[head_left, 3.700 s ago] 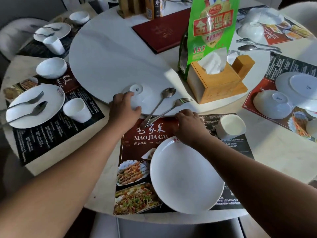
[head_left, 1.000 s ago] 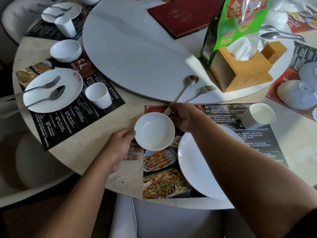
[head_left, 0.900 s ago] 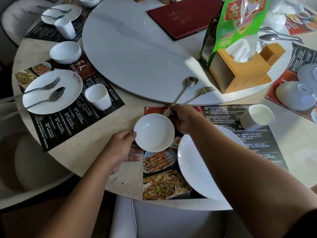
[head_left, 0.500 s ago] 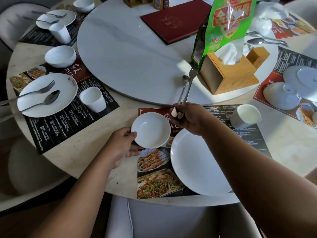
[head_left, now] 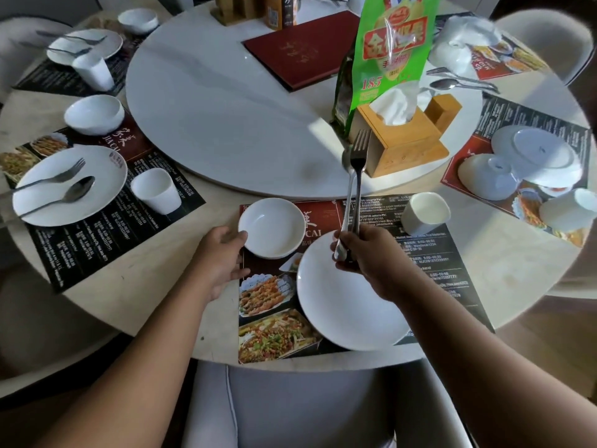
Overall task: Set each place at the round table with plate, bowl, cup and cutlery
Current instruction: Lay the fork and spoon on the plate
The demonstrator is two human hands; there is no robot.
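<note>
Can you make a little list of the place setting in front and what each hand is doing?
left hand: touches the bowl's rim
right hand: grips the fork and spoon by their handles, tips up, above the plate
bowl: upright on the placemat, left of the plate
plate: on the placemat, right of the bowl
cup: upright on the placemat's far right part

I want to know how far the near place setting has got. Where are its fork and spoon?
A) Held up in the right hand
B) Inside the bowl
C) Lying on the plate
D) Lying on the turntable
A: the right hand grips the fork and spoon by their handles, raised above the plate.
</note>
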